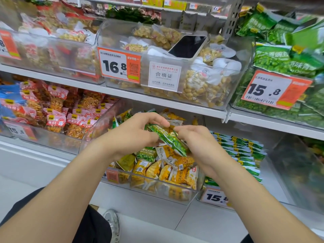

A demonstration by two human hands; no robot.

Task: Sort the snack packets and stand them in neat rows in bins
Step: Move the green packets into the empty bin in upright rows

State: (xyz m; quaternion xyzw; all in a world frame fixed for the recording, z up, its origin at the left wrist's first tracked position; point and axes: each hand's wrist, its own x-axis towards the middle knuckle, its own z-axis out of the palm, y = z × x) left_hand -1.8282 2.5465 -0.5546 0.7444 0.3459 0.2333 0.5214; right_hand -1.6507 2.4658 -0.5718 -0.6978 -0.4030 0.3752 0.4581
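Both hands, left hand (pixel 135 132) and right hand (pixel 196 139), gripped green packets (pixel 166 137) over mixed bin (pixel 157 188). Neighbouring green rows (pixel 245 151) apparently finished; yellow jumble remained.

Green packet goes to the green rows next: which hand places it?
Right, probably. The right hand pinches the green packet and is nearer the green rows; the left hand, also holding it, would have to cross over.

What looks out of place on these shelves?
A phone lies on the nut packets in the upper bin. Below, a green packet sits among jumbled yellow packets in the middle bin. The left hand and right hand grip a pea packet.
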